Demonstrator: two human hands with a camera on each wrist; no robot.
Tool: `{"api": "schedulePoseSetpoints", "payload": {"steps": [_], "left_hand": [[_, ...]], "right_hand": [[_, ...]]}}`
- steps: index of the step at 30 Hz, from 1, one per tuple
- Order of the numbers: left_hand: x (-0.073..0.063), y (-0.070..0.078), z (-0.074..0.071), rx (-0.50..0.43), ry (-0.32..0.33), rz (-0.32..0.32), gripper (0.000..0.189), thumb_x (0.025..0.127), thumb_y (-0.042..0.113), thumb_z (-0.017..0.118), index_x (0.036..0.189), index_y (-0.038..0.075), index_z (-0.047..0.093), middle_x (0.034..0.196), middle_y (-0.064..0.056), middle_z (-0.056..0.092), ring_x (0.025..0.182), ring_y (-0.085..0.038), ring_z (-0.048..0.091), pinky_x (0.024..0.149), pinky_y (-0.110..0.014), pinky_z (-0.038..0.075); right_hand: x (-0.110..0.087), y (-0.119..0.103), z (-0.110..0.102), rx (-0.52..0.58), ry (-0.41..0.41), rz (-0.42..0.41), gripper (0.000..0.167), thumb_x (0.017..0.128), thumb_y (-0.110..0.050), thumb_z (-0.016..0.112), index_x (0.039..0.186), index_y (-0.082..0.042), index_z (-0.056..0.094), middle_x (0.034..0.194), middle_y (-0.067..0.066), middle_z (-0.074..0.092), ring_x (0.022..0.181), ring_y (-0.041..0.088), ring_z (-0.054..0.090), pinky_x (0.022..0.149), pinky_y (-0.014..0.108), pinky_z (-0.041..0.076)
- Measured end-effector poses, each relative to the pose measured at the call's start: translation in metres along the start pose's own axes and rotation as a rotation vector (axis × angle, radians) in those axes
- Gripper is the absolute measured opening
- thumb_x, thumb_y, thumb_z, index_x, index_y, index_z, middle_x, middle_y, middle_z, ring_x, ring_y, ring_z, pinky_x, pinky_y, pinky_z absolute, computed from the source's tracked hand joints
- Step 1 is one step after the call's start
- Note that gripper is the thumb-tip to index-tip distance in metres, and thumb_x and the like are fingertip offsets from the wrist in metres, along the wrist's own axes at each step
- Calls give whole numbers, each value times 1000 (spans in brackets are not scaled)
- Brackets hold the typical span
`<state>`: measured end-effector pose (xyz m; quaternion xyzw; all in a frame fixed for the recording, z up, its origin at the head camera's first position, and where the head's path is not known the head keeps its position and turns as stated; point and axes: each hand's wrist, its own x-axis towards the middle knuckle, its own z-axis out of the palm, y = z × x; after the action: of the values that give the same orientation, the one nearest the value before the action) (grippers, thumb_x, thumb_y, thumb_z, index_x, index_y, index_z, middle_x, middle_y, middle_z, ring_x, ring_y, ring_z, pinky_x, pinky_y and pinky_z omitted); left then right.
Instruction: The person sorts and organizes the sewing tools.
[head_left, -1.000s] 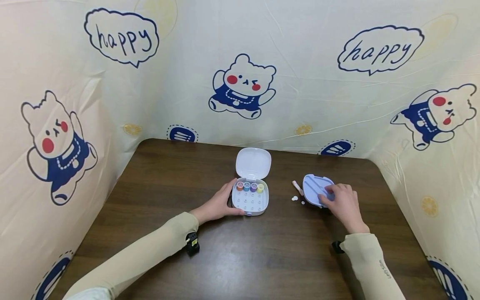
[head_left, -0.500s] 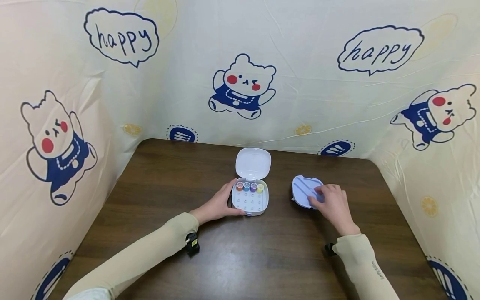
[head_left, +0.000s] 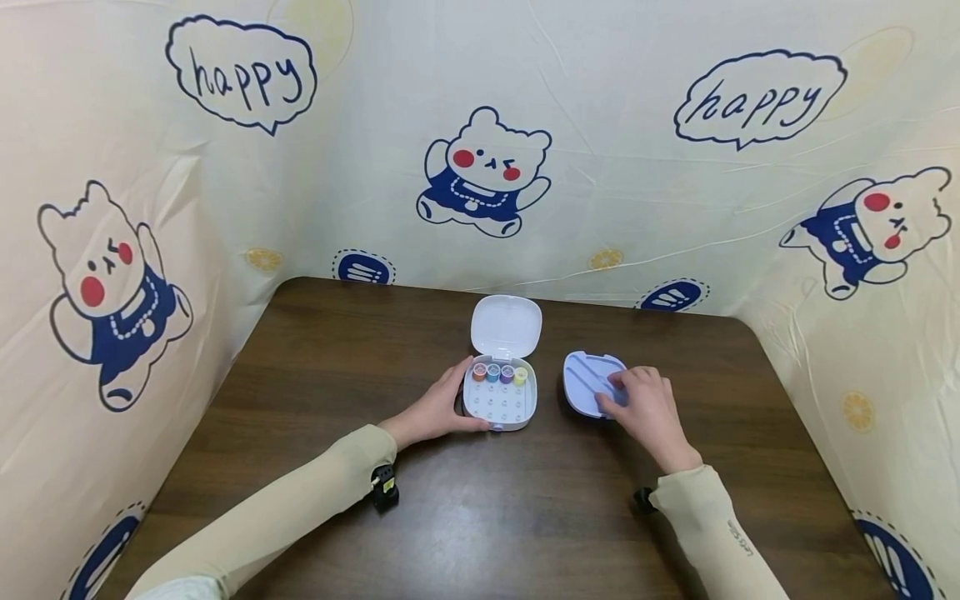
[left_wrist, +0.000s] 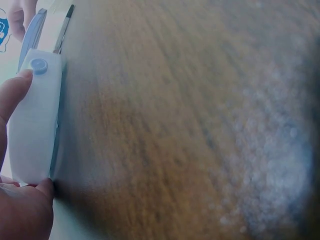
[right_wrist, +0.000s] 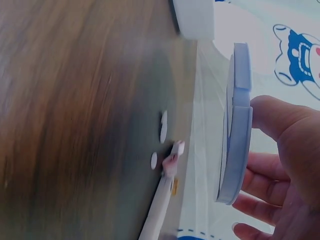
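A white hinged box (head_left: 500,408) stands with its lid (head_left: 507,327) tipped back. Several small coloured cups (head_left: 492,374) line its back row, above rows of small pegs. My left hand (head_left: 435,410) grips the box's left side; in the left wrist view the thumb lies beside the round front button (left_wrist: 39,66). To the right, my right hand (head_left: 651,412) pinches a light blue, grooved flat tray (head_left: 585,385) by its right part. Seen edge-on in the right wrist view, the tray is raised off the table.
In the right wrist view, small white discs (right_wrist: 163,127) and a pinkish-white stick (right_wrist: 157,205) lie on the table beyond the tray; the tray hides them in the head view. A printed cloth (head_left: 600,200) hangs around the brown table (head_left: 465,533).
My right hand has carried the blue tray left toward the box. The stick and white discs beside it have become covered in the head view. My left hand and the box stay put.
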<state>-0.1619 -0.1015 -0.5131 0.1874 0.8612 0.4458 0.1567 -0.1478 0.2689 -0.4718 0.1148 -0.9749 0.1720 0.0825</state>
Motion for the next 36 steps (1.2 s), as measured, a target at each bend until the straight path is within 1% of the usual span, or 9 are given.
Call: {"api": "schedulePoseSetpoints", "payload": {"steps": [6, 12, 19, 25, 30, 36], "left_hand": [[1, 0, 0, -4, 5, 6, 123, 81, 43, 90, 167, 4, 11, 168, -23, 22, 154, -36, 28, 123, -52, 27], [1, -1, 0, -2, 4, -2, 124, 81, 44, 90, 167, 5, 11, 168, -23, 23, 153, -36, 29, 123, -52, 27], [0, 1, 0, -2, 6, -2, 123, 81, 43, 90, 167, 4, 10, 168, -23, 22, 153, -36, 29, 123, -52, 27], [0, 0, 1, -1, 10, 6, 123, 81, 43, 90, 167, 4, 11, 167, -23, 23, 152, -35, 30, 123, -51, 28], [0, 0, 1, 2, 10, 9, 123, 81, 42, 90, 167, 5, 11, 168, -22, 23, 153, -35, 29, 123, -51, 28], [-1, 1, 0, -6, 2, 6, 121, 82, 43, 89, 167, 5, 12, 168, -22, 22, 153, -35, 29, 123, -51, 27]], "right_hand": [[2, -12, 1, 3, 4, -22, 41, 89, -33, 82, 111, 1, 75, 110, 21, 72, 113, 40, 54, 95, 55, 39], [4, -26, 2, 8, 12, -49, 41, 88, -33, 83, 110, 1, 75, 108, 20, 71, 112, 40, 54, 94, 54, 39], [6, -41, 6, 2, -25, -58, 41, 88, -35, 83, 111, -1, 75, 110, 18, 71, 113, 37, 54, 95, 53, 41], [10, -54, 10, -7, -24, -89, 41, 88, -36, 83, 109, -2, 76, 108, 16, 71, 112, 36, 55, 94, 52, 41], [12, -65, 15, -6, -22, -117, 40, 88, -36, 83, 108, -2, 76, 104, 13, 70, 110, 35, 55, 91, 50, 41], [15, -79, 21, 1, -24, -135, 39, 88, -36, 83, 106, -2, 76, 104, 12, 70, 107, 32, 55, 88, 47, 42]]}}
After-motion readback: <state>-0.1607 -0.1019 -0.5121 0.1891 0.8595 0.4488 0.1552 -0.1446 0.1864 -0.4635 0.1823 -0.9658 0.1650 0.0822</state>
